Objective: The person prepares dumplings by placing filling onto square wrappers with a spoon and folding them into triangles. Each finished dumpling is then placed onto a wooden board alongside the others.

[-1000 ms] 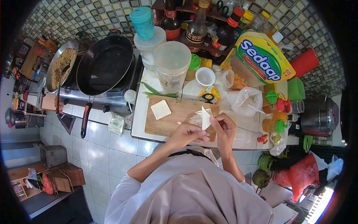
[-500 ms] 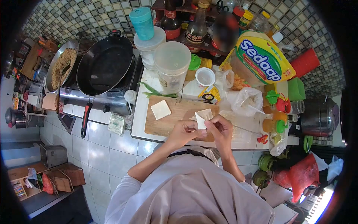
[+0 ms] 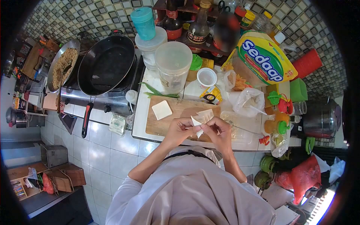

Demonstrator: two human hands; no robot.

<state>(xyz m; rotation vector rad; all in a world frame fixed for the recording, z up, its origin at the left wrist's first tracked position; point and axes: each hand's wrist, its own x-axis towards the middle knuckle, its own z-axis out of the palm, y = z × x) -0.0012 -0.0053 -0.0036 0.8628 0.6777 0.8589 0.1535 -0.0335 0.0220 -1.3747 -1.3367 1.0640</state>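
Note:
My left hand (image 3: 179, 132) and my right hand (image 3: 220, 133) meet over the wooden cutting board (image 3: 180, 107), thumbs and fingers pinching a thin white wonton wrapper (image 3: 195, 123). The wrapper is folded, with pointed corners standing out between the fingertips. Behind it, pale wrapper sheets (image 3: 206, 115) lie on the board's right part, partly hidden by my hands. A square white stack of wrappers (image 3: 162, 110) rests at the board's left. To the right of my right hand is a clear plastic tray (image 3: 243, 139), with a thin metal handle across it.
Beyond the board stand a lidded clear container (image 3: 173, 63), a white cup (image 3: 206, 77), small scissors (image 3: 209, 97) and an open plastic bag (image 3: 247, 102). Green chilies or leaves (image 3: 153, 91) lie by its back edge. To the left, a black frying pan (image 3: 106, 65) sits on the stove.
My fingers have shifted on the wrapper, moving slightly left and bringing the hands closer together. Its folded shape now shows points above and below the fingertips.

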